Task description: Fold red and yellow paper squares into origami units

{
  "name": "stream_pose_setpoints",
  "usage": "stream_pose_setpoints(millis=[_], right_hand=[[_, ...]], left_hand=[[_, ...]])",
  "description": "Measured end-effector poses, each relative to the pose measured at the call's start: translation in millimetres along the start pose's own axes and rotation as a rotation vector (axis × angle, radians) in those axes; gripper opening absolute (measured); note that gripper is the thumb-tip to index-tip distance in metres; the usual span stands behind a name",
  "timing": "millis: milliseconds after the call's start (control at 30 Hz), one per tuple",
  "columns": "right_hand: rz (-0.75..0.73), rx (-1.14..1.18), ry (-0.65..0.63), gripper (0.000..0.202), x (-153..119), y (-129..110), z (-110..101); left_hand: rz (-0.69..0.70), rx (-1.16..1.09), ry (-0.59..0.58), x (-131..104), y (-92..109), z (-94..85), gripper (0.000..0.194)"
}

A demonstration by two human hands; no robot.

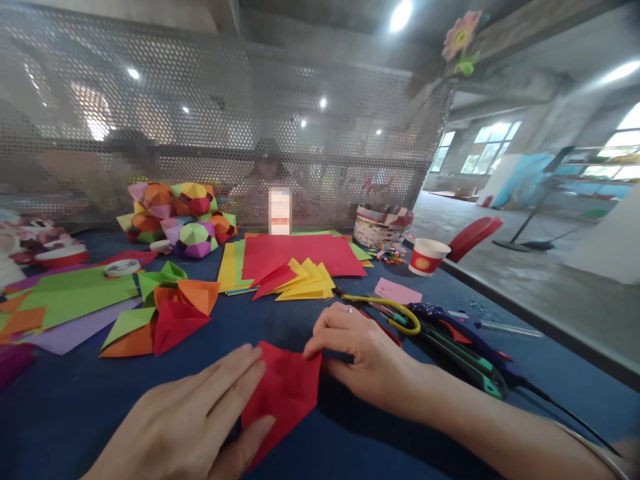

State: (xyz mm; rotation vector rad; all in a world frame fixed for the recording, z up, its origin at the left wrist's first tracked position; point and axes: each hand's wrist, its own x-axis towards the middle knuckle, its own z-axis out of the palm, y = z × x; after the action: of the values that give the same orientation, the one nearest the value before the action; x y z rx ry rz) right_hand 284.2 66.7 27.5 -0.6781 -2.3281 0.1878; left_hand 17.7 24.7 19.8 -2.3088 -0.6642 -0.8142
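A creased piece of red paper [287,393] lies on the dark blue tabletop [165,370] near the front, between my hands. My left hand [193,417] rests over its left side, fingers extended and thumb on the lower part. The upper right corner of this paper is pinched between the thumb and fingers of my right hand [355,347]. Beyond my hands, folded yellow pieces [310,280] and a folded red piece [274,277] lie on a stack of coloured sheets topped by a red one [305,253].
Folded orange, green and red pieces [183,313] and green sheets [85,293] sit at the left, with paper balls [195,237] behind. Yellow-handled scissors [410,320], a green cutter [465,363], a paper cup [427,257] and a basket [383,227] are at the right.
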Motion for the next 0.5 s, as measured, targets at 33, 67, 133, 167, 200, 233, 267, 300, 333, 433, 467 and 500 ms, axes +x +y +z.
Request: stream_pose_setpoints(millis=[33,67,133,167,200,233,267,300,333,433,467,500], right_hand=[[-0.015,-0.035,0.034,0.02,0,-1,0],[-0.019,-0.076,0.07,0.019,0,-2,-1],[-0.015,-0.153,0.136,0.017,-1,-5,-2],[-0.012,-0.182,0.154,0.017,-1,-7,-3],[-0.008,-0.204,0.159,0.017,-1,-9,-4],[-0.008,-0.219,0.15,0.017,-2,-11,-5],[-0.016,-0.228,0.128,0.016,-2,-13,-5],[-0.03,-0.234,0.1,0.016,-3,-15,-6],[-0.047,-0.238,0.069,0.016,-3,-17,-6],[-0.1,-0.205,-0.014,0.014,-5,-22,-5],[-0.108,-0.171,-0.038,0.013,-6,-23,-5],[-0.112,-0.128,-0.063,0.012,-6,-24,-4]], left_hand=[[0.007,0.009,0.031,-2,0,0.1,0.033],[0.01,0.008,0.058,-5,1,0.3,0.031],[-0.001,-0.023,0.107,-12,4,1.0,0.028],[-0.006,-0.045,0.124,-14,5,1.6,0.027],[-0.007,-0.066,0.129,-15,7,2.2,0.027],[-0.011,-0.086,0.129,-16,8,3.0,0.027],[-0.012,-0.104,0.132,-15,9,3.9,0.026],[-0.008,-0.123,0.13,-14,10,4.8,0.025],[-0.01,-0.141,0.121,-13,11,5.8,0.025],[-0.031,-0.2,0.119,-8,11,8.5,0.023],[-0.04,-0.221,0.119,-7,11,9.4,0.022],[-0.048,-0.244,0.12,-7,11,10.2,0.023]])
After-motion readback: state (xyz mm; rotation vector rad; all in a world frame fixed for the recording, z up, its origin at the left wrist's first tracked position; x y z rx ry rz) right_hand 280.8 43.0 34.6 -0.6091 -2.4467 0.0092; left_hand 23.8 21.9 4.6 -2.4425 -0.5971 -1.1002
